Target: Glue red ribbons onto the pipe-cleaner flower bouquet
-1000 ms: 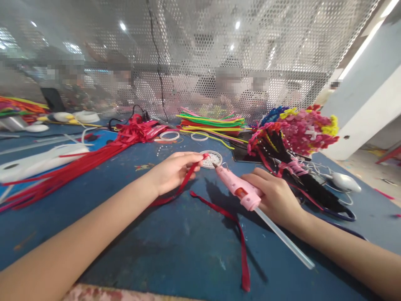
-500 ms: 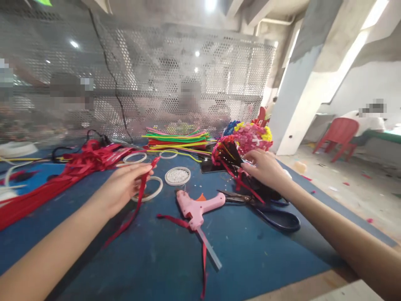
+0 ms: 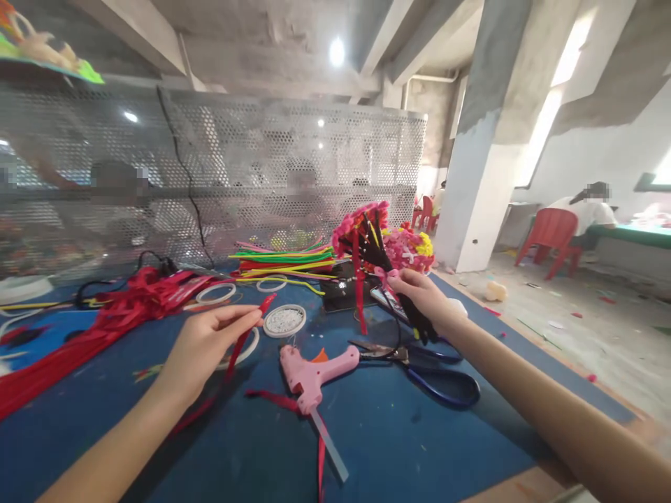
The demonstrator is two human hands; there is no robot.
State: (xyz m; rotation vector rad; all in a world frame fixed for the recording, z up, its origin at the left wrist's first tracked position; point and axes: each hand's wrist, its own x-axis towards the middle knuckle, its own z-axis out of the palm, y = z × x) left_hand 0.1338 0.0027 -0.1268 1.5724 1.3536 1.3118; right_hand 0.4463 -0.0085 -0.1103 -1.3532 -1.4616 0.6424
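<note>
My left hand (image 3: 202, 344) pinches one end of a red ribbon strip (image 3: 246, 332) above the blue table; the strip hangs down and trails under my wrist. My right hand (image 3: 422, 293) grips the black stems of a pipe-cleaner flower bunch (image 3: 361, 234) with pink heads and lifts it off the table. A pink glue gun (image 3: 314, 367) lies on the blue table between my hands, a clear glue stick poking out of its back. A small round lid of white beads (image 3: 284, 321) sits just beyond my left fingertips.
Blue-handled scissors (image 3: 430, 367) lie right of the glue gun. More flowers (image 3: 412, 251), a stack of coloured pipe cleaners (image 3: 286, 257), a heap of red ribbons (image 3: 136, 297) and white tape rings (image 3: 214, 293) line the back by a perforated metal screen (image 3: 235, 168). A person sits on a red chair (image 3: 550, 234) far right.
My right hand put the glue gun down on the table, reached to the flower pile and raised one bunch. The left hand kept its ribbon. The camera tilted upward.
</note>
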